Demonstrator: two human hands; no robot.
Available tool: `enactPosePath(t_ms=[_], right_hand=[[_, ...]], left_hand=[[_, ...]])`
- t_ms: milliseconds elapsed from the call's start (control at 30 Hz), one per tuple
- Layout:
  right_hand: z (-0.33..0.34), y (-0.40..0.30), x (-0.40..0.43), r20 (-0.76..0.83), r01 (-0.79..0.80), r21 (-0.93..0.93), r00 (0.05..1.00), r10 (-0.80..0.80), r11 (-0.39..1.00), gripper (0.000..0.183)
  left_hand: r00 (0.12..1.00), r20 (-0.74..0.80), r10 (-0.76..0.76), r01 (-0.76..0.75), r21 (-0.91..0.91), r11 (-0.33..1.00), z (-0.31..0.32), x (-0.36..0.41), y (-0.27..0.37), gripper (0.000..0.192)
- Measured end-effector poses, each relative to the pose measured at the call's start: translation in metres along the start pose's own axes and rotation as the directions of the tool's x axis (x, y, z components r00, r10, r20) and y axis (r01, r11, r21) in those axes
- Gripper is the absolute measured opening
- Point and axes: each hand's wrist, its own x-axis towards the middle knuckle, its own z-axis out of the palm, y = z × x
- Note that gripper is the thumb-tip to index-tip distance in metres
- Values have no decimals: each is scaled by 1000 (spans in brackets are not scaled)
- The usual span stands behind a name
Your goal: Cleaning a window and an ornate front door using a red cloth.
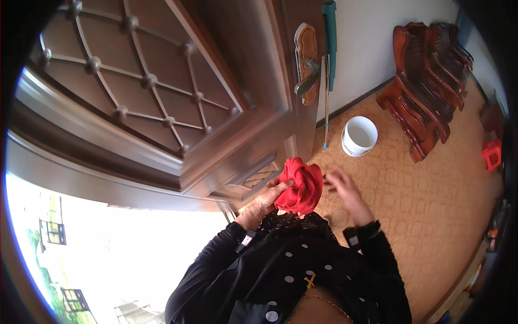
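Observation:
My left hand point(270, 195) grips a bunched red cloth point(301, 186) in front of my body, its thumb lying over the folds. Just to the right of the cloth is my right hand point(343, 183), slightly blurred and apart from it, with fingers spread and nothing in them. Close beyond both hands stands a brown panelled door point(259, 121) with a lattice of bars and knobs. A lever handle point(308, 77) on an ornate plate sits near its edge.
A white bucket point(359, 136) stands on the patterned tan floor point(404, 210). Behind the door's edge, a teal-headed pole point(326, 101) leans at the wall. Carved wooden chairs point(429, 89) line the right, with a red plastic stool point(491, 155) beyond. Bright daylight fills the doorway at lower left.

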Motion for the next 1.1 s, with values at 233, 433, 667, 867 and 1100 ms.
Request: enactPosePath(t_ms=[233, 433, 667, 867, 1100], right_hand=[[-4, -139, 69, 81, 234, 180, 964, -252, 955, 58], [26, -165, 139, 192, 65, 569, 959, -209, 820, 42], [41, -175, 151, 197, 83, 651, 941, -273, 755, 25], [27, -169, 157, 321, 39, 663, 887, -332, 747, 24], [33, -163, 155, 385, 22, 661, 848, -365, 750, 20]], left_hand=[[960, -26, 278, -278, -168, 946, 34, -16, -11, 39], [926, -121, 359, -378, -276, 884, -11, -22, -18, 47], [784, -241, 572, -592, -12, 806, 19, -77, 55, 33], [84, 17, 996, -787, 614, 56, 128, -133, 219, 38], [-416, 768, 487, 502, 641, -581, 245, -118, 366, 54]])
